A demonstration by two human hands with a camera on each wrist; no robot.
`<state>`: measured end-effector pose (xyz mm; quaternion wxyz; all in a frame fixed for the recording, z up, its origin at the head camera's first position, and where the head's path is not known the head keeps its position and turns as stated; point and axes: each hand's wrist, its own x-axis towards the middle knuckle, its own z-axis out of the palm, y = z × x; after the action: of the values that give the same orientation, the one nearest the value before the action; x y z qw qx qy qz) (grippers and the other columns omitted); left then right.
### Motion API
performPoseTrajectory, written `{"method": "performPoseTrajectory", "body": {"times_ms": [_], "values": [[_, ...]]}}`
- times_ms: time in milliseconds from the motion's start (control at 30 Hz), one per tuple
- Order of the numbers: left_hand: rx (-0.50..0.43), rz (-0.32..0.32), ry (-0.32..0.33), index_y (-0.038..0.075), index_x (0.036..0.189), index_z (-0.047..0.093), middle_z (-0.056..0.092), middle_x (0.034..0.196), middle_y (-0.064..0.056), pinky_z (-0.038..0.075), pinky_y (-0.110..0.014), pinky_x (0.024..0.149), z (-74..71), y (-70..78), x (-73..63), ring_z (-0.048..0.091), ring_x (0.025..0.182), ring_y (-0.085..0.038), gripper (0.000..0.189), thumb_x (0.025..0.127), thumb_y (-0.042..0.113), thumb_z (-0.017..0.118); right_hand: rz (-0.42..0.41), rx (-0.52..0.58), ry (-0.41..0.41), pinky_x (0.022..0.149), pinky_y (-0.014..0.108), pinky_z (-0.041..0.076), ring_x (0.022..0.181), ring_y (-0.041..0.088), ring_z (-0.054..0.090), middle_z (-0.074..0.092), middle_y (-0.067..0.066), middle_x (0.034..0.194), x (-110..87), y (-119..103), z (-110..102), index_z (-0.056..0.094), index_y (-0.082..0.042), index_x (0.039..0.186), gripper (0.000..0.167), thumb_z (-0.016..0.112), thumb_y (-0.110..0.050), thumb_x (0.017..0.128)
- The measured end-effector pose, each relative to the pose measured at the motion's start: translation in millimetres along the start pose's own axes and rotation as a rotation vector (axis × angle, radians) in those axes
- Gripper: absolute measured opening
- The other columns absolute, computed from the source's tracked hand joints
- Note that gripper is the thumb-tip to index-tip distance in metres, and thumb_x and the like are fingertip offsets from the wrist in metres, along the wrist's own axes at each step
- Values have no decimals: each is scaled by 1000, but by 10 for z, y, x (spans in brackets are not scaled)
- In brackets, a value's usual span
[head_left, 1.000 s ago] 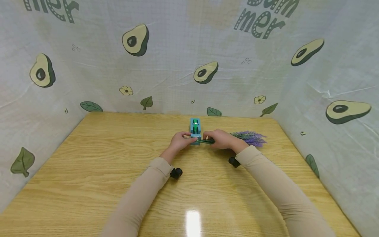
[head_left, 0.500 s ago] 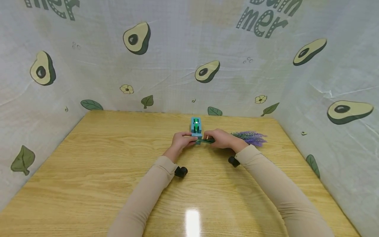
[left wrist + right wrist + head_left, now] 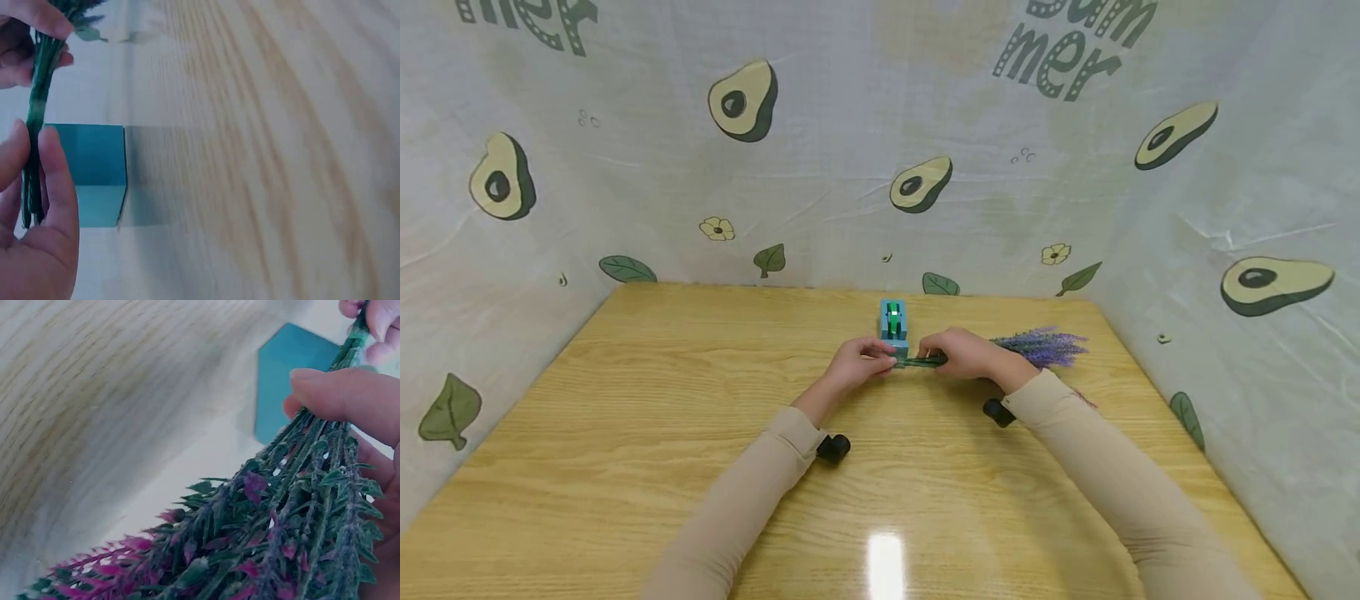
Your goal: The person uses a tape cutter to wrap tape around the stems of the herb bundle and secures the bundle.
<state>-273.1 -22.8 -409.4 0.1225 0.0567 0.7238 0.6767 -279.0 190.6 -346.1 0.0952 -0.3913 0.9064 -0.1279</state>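
Observation:
A bunch of artificial lavender (image 3: 1047,346), purple and pink with green stems, lies across both hands. My left hand (image 3: 853,364) pinches the stem ends between thumb and fingers, as the left wrist view shows. Higher up, my right hand (image 3: 964,354) grips the stems just below the blossoms, which spread out to the right. Between the hands, a shiny green band of tape (image 3: 38,111) circles the stems. Right behind the stem ends stands a blue tape dispenser (image 3: 97,156) with a roll of green tape (image 3: 893,318); the left fingers overlap its front end in the head view.
The wooden table (image 3: 700,400) stretches out on both sides of the hands. A hanging cloth (image 3: 820,192) printed with avocados borders it at the back and sides. A small black camera (image 3: 833,449) hangs under the left wrist, another (image 3: 998,412) under the right.
Both hands and the stems have shifted slightly toward me, away from the dispenser's front. The blossoms have turned a little, and a pinkish sprig now shows below the right sleeve.

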Motion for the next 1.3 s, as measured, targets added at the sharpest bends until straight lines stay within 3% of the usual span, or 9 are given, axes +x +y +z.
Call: {"method": "performPoseTrajectory", "body": {"times_ms": [200,367,500,567,767,867,1067,1300], "values": [[232,62,-162,5,110,68,58,102,-11,53,-33,75,-103,65,-101,61,81,-21,21,92,8,58,-9,-35,2,81,37,51,95,23,61,65,6,103,-78,-113,-37,65,-10,105,26,69,1,82],[368,61,-273,9,117,65,57,89,-14,46,-29,62,-169,89,-161,54,70,-23,24,96,15,54,-39,-51,12,79,36,51,92,22,62,66,6,101,-122,-211,-32,66,-8,105,26,69,2,81],[427,43,-340,4,116,62,55,79,-12,46,-30,64,-201,99,-193,52,68,-20,26,98,18,50,-56,-62,26,78,35,52,90,20,62,66,5,99,-134,-248,-24,67,-8,103,25,69,3,80],[444,47,-335,2,113,62,56,79,-10,48,-31,66,-217,101,-202,53,70,-18,26,98,19,50,-56,-58,32,78,35,52,90,20,62,66,4,98,-134,-258,-28,67,-8,102,25,69,3,80],[373,92,-205,7,110,66,61,94,-7,52,-34,76,-303,96,-213,59,86,-27,22,92,19,61,-42,-39,31,80,36,51,93,22,62,65,6,102,-146,-239,-26,66,-7,106,27,70,2,81],[386,105,-176,6,110,66,62,94,-4,52,-34,76,-400,80,-224,59,88,-27,23,91,18,64,-22,-27,21,80,36,51,96,23,61,65,7,104,-145,-212,21,65,-8,107,28,69,2,81],[442,81,-138,3,112,65,61,95,-4,47,-29,66,-596,5,-276,56,82,-19,27,90,19,64,-2,11,0,79,35,51,96,24,61,65,6,104,-124,-180,189,65,-10,107,27,69,0,82],[439,26,-93,5,113,64,59,97,-6,49,-30,66,-753,-47,-352,57,81,-19,26,91,18,63,-20,-12,-20,78,35,51,94,23,61,65,6,102,-86,-167,355,66,-9,106,26,70,-3,82]]}}
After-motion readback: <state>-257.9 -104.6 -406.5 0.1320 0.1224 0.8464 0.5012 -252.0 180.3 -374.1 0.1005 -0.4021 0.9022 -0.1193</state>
